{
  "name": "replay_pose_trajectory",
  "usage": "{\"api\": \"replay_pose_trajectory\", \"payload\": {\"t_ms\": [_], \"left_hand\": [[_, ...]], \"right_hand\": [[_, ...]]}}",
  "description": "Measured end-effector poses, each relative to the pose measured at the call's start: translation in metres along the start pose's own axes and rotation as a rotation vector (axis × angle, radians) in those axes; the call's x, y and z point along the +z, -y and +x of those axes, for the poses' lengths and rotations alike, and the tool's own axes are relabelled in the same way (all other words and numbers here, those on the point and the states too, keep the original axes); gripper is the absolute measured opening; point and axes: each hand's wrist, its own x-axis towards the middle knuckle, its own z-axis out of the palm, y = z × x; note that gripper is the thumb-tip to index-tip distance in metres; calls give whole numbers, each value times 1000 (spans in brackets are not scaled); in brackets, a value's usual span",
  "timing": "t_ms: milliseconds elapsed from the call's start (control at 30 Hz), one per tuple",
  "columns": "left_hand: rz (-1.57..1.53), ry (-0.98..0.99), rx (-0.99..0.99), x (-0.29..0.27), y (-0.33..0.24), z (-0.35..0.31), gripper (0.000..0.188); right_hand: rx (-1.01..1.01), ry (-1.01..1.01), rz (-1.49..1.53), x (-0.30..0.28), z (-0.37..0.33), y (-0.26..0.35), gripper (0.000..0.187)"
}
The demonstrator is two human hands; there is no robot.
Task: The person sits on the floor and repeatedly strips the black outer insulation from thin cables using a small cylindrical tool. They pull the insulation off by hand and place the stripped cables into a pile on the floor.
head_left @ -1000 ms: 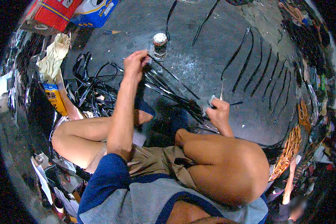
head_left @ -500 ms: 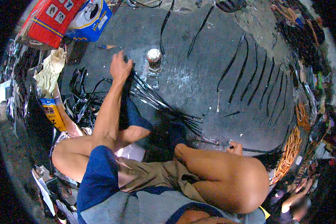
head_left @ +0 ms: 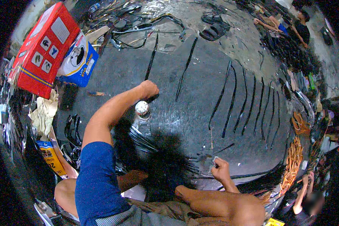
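Reaching farther out, left hand point(head_left: 148, 89) fingers curl onto a black strip point(head_left: 151, 60); right hand point(head_left: 221, 169) pinches a small blade point(head_left: 214, 161).

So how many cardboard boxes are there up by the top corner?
2. A big red box sits at the upper left of the floor, and a smaller blue and white box leans right beside it. More could be hidden in the clutter around the edges.

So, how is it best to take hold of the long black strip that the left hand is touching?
Probably by its near end, where the left hand closes on it. The black strip lies flat on the dark floor, thin and straight, running away from the person. Pinch it across its narrow width from above, then lift that end first.
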Motion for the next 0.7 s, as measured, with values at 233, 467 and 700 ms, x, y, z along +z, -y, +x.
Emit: {"api": "replay_pose_trajectory", "payload": {"t_ms": [233, 467, 700], "left_hand": [[-190, -627, 71, -105, -52, -18, 19], [-1220, -951, -322, -166, -224, -77, 20], [-2021, -1119, -678, -156, -292, -95, 13]], "right_hand": [[-42, -230, 71, -7, 68, 56, 24], [-247, -327, 343, 2, 134, 139, 44], [-354, -279, 202, -12, 100, 148, 27]]}}
